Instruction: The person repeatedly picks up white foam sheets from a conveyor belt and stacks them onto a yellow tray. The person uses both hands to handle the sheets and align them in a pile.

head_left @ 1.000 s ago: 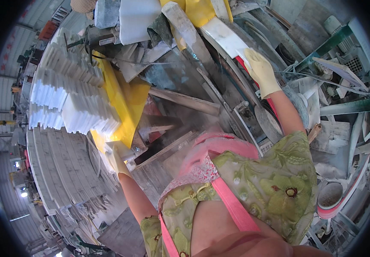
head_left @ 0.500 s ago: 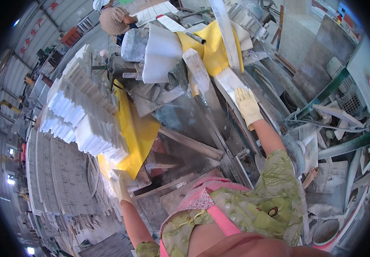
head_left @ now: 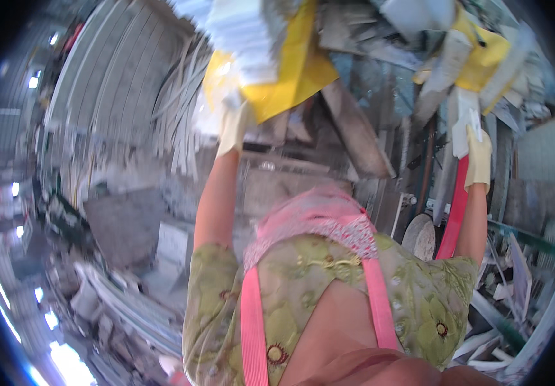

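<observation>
My left hand [head_left: 232, 132], in a pale glove, reaches to the near end of a stack of thin white slabs [head_left: 252, 48]. The stack stands on a yellow sheet [head_left: 297, 77]. Whitish pieces lie around my left fingertips, which are blurred, so their grip is unclear. My right hand [head_left: 479, 157], gloved too, is at the right by a narrow white slab [head_left: 460, 128]. Its fingers close on a thin white strip [head_left: 475, 123] that juts out beyond them. Below that hand a red band [head_left: 455, 209] runs down toward my arm.
A wooden beam [head_left: 358, 132] slants between my hands. Another yellow sheet [head_left: 483, 58] lies beyond my right hand. Long grey slabs [head_left: 113, 71] are stacked at the left. Green metal bars [head_left: 525, 238] and scrap pieces fill the right side.
The view has swung left and down. My right hand, flat on the white slab before, now has its fingers closed on a thin white strip. My left hand stays beside the stack. The red band now shows.
</observation>
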`<state>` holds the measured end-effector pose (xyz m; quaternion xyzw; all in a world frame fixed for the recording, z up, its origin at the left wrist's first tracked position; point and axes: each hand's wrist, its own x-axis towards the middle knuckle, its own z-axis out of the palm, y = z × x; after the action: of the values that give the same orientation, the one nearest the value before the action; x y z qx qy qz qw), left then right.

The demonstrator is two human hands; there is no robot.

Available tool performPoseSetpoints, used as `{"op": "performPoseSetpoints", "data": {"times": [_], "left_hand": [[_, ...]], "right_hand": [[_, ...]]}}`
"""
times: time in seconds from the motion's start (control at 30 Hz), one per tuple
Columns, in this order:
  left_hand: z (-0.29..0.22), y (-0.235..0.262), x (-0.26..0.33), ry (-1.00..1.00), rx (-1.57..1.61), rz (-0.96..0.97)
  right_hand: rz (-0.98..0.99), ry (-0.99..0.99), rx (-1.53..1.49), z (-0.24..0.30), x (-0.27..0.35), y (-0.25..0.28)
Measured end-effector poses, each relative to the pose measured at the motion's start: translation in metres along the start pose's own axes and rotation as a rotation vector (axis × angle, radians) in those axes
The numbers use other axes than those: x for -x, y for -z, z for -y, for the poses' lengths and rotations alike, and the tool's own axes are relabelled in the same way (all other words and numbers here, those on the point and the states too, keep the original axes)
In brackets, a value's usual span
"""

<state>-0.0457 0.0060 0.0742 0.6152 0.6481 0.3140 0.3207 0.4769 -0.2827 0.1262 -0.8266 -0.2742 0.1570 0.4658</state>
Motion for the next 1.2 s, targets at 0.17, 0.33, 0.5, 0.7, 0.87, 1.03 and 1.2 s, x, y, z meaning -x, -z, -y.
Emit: {"op": "performPoseSetpoints", "data": {"times": [0.17,0.33,0.5,0.7,0.87,1.03,1.2], "left_hand": [[-0.038,0.016,0.021,0.078,-0.136,-0.057],[-0.052,0.03,0.033,0.078,-0.048,0.031],[-0.048,0.051,0.021,0.01,-0.258,0.133],[-0.069,0.069,0.014,0.152,-0.215,0.326],[-0.079,0.072,0.009,0.195,-0.205,0.419],[-0.054,0.042,0.018,-0.007,-0.31,0.262],[-0.055,0.027,0.029,-0.022,-0.441,0.222]], "right_hand": [[0.293,0.162,-0.4,0.08,0.076,-0.152],[0.447,0.081,-0.643,0.148,0.156,-0.31],[0.43,0.273,-0.401,0.185,0.191,-0.387],[0.743,0.196,-0.167,0.181,0.189,-0.402],[0.835,0.366,-0.383,0.172,0.191,-0.391],[0.829,0.497,-0.4,0.145,0.181,-0.35],[0.483,0.465,-0.193,0.076,0.118,-0.253]]}}
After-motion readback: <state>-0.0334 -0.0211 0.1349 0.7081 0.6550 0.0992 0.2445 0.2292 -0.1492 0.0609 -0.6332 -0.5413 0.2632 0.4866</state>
